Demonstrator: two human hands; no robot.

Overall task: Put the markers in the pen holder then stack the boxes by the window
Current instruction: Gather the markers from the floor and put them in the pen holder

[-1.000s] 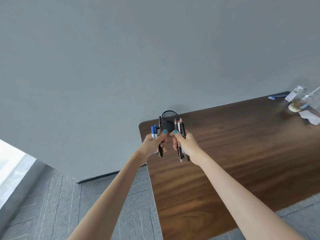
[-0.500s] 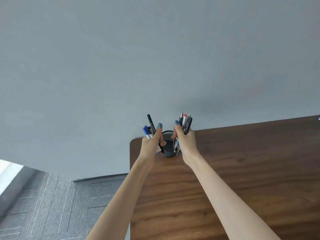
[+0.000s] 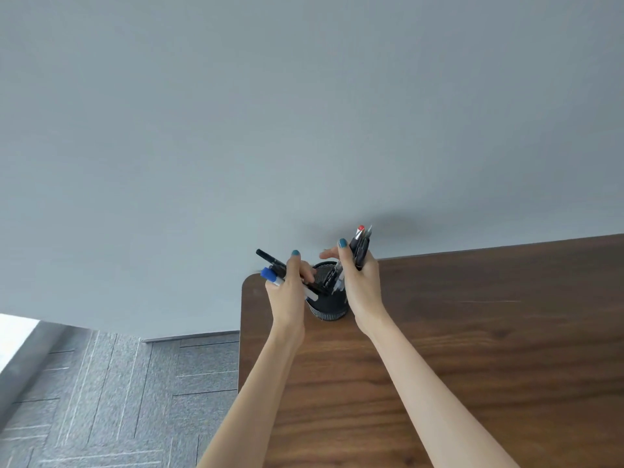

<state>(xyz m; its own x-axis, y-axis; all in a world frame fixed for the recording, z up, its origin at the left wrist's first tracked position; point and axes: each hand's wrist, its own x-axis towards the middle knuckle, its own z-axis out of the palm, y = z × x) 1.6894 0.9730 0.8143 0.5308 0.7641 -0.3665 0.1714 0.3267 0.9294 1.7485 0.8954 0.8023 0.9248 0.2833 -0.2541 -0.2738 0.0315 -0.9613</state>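
While both hands crowd the pen holder, its filling is only partway done.

Just left of the pen holder, the left hand curls around a blue-capped marker and a black marker, their lower ends tilted toward the rim. Just right of it, the right hand grips a bundle of pens, one red-tipped, with lower ends dipping into the opening. I'd judge the first step close to finished, though nothing is let go yet. No boxes are in view, so the stacking remains. No brand or lettering is legible anywhere.
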